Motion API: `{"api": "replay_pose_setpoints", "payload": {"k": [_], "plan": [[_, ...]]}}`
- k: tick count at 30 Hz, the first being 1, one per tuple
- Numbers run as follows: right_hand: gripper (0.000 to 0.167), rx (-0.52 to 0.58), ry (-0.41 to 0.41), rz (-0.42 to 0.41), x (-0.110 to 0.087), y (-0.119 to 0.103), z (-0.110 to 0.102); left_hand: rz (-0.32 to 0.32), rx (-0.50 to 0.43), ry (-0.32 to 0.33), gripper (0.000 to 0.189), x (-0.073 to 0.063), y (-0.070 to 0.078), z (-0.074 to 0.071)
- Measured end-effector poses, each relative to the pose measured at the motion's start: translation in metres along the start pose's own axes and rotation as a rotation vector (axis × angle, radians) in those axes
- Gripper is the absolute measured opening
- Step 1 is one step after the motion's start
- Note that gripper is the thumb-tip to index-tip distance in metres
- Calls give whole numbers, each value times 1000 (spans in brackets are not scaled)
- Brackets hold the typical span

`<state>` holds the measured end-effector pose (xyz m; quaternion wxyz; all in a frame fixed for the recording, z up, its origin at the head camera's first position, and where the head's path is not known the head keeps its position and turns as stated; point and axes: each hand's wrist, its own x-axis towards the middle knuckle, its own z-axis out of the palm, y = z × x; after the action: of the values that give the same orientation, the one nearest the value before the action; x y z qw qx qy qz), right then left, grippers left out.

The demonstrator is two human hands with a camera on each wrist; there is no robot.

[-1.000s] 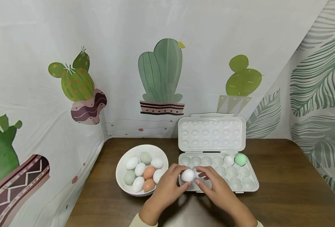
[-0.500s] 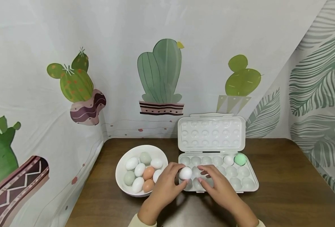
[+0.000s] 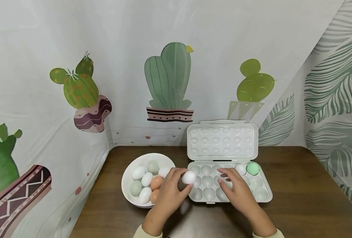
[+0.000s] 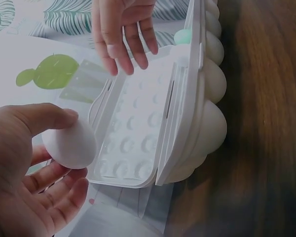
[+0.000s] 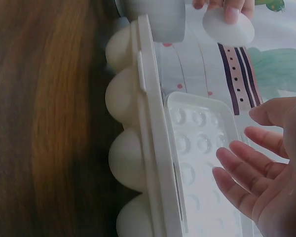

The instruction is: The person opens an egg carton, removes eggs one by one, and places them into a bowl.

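My left hand (image 3: 172,189) pinches a white egg (image 3: 189,177) between thumb and fingers, over the left end of the egg carton (image 3: 216,200). In the left wrist view the egg (image 4: 71,143) is held by the thumb above and the fingers below. My right hand (image 3: 237,188) hovers over the carton's right half, fingers apart and holding nothing, as the right wrist view also shows of this hand (image 5: 261,173). A white egg (image 3: 240,169) and a green egg (image 3: 252,169) sit in the back row at the right. Part of the carton's cups is hidden under the right hand.
A white bowl (image 3: 126,180) with white, pale green and brown eggs (image 3: 156,182) stands left of the carton. The carton's lid (image 3: 222,142) is raised against the cloth backdrop. Brown wooden table (image 3: 298,185) extends to the right.
The left hand has carried the white egg leftward and slightly back, off the front left cups. My right hand has shifted right, away from the egg.
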<state>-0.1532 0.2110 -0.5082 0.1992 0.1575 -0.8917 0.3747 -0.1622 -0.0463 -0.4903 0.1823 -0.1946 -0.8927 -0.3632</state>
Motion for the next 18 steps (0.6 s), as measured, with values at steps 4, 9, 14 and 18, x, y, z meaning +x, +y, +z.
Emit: {"api": "replay_pose_setpoints", "payload": {"k": [4,9,14,18], "plan": [[35,-14,12,22,2,6,-1,-23,-29,16,46,1,-2,-1],[34,-40,30,47,6,11,-3,-26,-78,52,45,2,-5,-2],[34,-67,60,62,11,17,-5,-39,-59,83,46,4,-9,-6],[34,-85,76,81,15,23,-6,-105,24,100,44,5,-11,-9]]}}
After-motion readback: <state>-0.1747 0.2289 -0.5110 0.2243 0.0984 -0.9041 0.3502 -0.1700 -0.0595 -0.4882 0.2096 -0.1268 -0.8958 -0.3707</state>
